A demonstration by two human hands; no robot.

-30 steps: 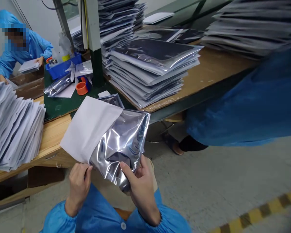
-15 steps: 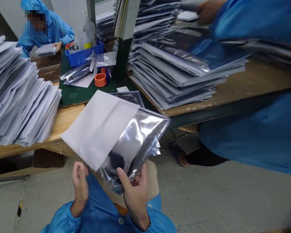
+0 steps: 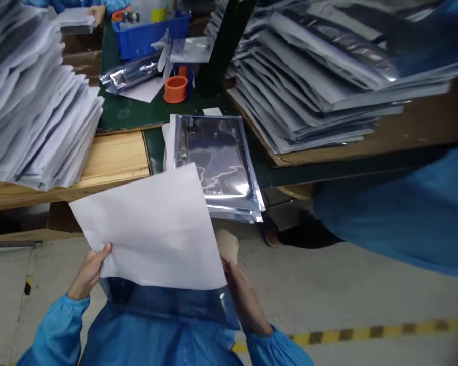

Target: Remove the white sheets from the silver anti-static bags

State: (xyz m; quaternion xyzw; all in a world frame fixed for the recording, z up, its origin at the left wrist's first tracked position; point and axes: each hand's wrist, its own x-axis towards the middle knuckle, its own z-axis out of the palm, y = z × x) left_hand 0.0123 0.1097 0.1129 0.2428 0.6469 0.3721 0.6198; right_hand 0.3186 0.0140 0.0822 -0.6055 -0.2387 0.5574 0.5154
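Observation:
A white paper sheet (image 3: 152,229) lies flat in front of me, over a clear silvery bag (image 3: 168,300) whose lower edge shows beneath it. My left hand (image 3: 87,272) grips the sheet's left edge, thumb on top. My right hand (image 3: 244,295) is closed on the right side, mostly under the sheet and the bag. Just beyond, a small pile of filled silver bags (image 3: 217,162) rests on the green mat at the table's edge.
A tall stack of white sheets (image 3: 34,101) sits on the wooden table (image 3: 114,157) at left. Silver bag stacks (image 3: 328,86) fill the right. An orange tape roll (image 3: 175,89) and blue bin (image 3: 152,35) stand behind. A blue-coated person (image 3: 397,213) is at right; another's hand (image 3: 93,12) is far back.
The sheet and bag have swung from tilted up at the right to lying flat and lower. My left hand has moved out to the sheet's left edge. The view has tipped down.

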